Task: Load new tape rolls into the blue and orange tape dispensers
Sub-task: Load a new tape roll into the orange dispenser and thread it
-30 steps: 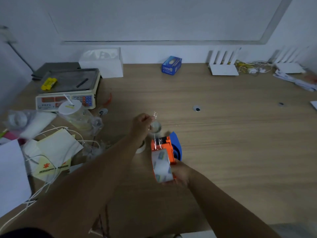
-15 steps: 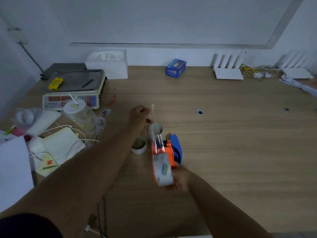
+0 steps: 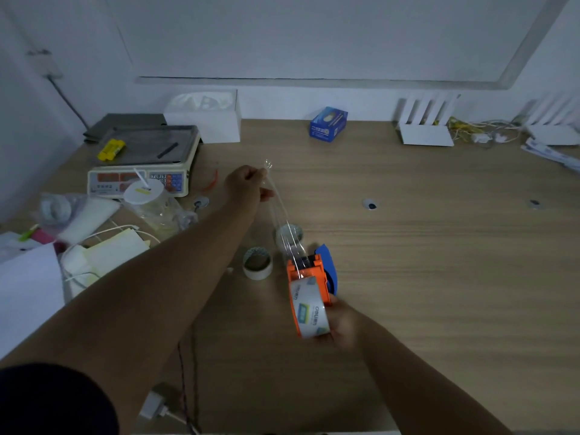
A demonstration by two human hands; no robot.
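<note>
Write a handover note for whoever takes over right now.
Left hand: pinching the tape end, pulled out taut.
Right hand: grip on the orange dispenser, new roll seated in it.
Blue dispenser: on the desk, just behind the orange one; can't tell if it's loaded.
Two small rolls lie beside them.
Done: orange loaded.
Left: cut the strip, check or load blue.

Two tape dispensers: orange (image 3: 306,271), blue (image 3: 329,271); two empty cores (image 3: 257,262) (image 3: 289,234); one scale (image 3: 141,161).
</note>
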